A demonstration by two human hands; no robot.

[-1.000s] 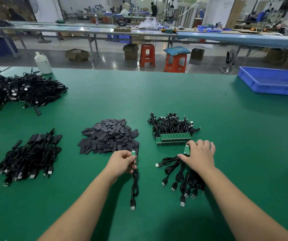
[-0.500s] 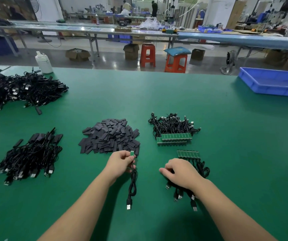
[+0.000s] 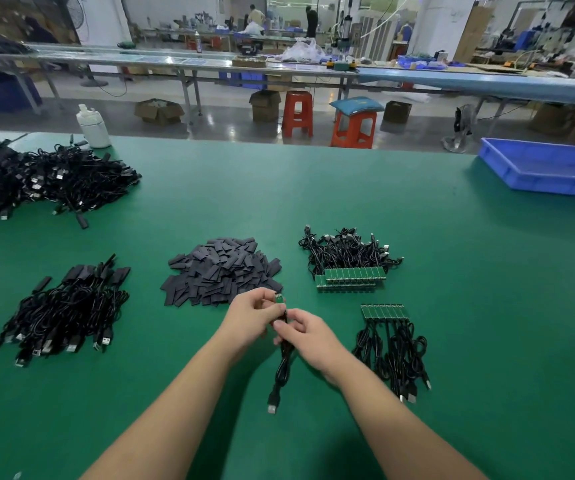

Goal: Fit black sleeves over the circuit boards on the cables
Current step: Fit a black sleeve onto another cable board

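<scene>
Green matting covers the tabletop [image 3: 348, 188] on which I am working. My left hand [image 3: 252, 311] holds one cable [image 3: 281, 368] just below its small green circuit board [image 3: 279, 298], fingers curled round it, the board standing up above my grip. My right hand [image 3: 308, 332] meets the left at the same cable, thumb and fingers pinching it just under the left hand; the cable's loops hang down toward me and its USB plug [image 3: 272, 407] lies on the tabletop between my forearms. Directly beyond my left hand, nearly touching it, lies the heap of flat black sleeves [image 3: 222, 271]; no sleeve is on the board I hold. To my right, a row of cables with bare boards [image 3: 388, 337] lies close to my right wrist, boards away from me, plugs toward me. Farther back on that side sits a stacked bundle of boarded cables [image 3: 348, 261], apart from my hands. To my left, well apart, lies a pile of cables already sleeved [image 3: 64, 306]. At the far left is a large tangled mass of black cables [image 3: 36, 181], with a white plastic bottle [image 3: 92, 128] beside it at the edge. A blue tray [image 3: 549, 168] stands at the far right corner. Nothing lies between my hands and the sleeve heap.
</scene>
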